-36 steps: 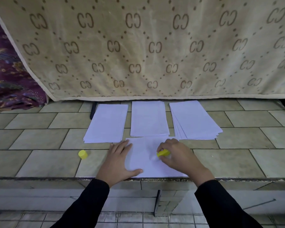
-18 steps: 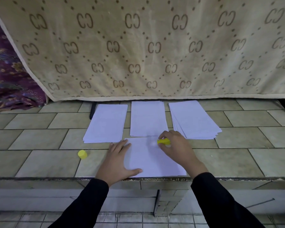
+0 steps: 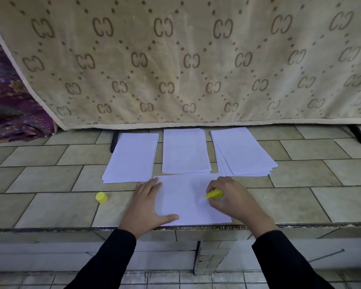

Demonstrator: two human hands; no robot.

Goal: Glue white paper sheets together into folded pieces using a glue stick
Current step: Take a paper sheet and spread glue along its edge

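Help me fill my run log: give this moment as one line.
step: gluing | left hand: flat on white sheet | right hand: grips yellow glue stick on sheet | yellow cap: off, left of sheet

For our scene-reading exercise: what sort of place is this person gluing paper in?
Probably a home: a tiled ledge serves as worktop, a patterned beige blanket hangs behind it, and purple floral fabric lies at the left.

Three paper stacks: left stack (image 3: 131,157), middle stack (image 3: 184,151), fanned right stack (image 3: 242,151); the sheets within each cannot be counted. One single sheet (image 3: 188,201). One glue stick (image 3: 214,193). One yellow cap (image 3: 101,197). Two hands: left hand (image 3: 148,205), right hand (image 3: 233,199). Two black sleeves: left sleeve (image 3: 104,259), right sleeve (image 3: 283,259). Two hanging cloths: beige patterned cloth (image 3: 175,59), purple cloth (image 3: 8,105).
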